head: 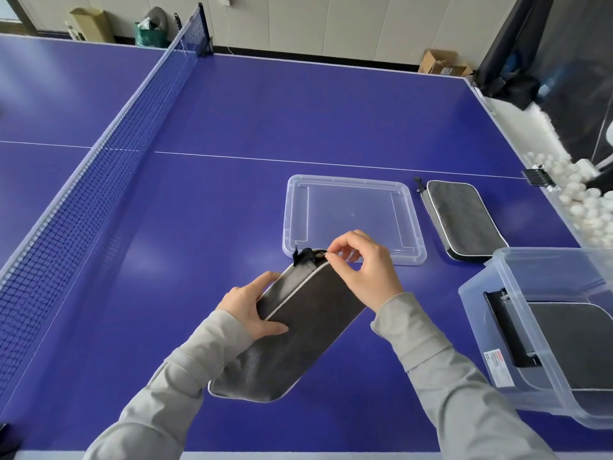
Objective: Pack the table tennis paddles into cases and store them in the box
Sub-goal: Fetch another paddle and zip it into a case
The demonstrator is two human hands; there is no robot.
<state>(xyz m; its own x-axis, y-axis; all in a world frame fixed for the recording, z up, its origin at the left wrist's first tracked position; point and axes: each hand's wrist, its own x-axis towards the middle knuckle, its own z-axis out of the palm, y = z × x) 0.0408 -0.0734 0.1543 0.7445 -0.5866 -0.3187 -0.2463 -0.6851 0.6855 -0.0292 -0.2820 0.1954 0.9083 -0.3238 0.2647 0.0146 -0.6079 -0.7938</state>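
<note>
A dark grey paddle case point(298, 330) with white piping is held tilted above the blue table. My left hand point(250, 308) grips its left edge. My right hand point(360, 260) pinches the zipper pull point(321, 254) at the case's far end. A second grey case point(462, 217) lies flat on the table to the right of the lid. The clear plastic box point(517, 327) stands at the right with another grey case point(577, 343) lying inside it. No bare paddle is visible.
The box's clear lid point(351, 217) lies flat on the table just beyond my hands. The net point(99, 167) runs along the left. A trough of white balls point(583, 200) lines the table's right edge. Cardboard boxes point(441, 63) stand by the far wall.
</note>
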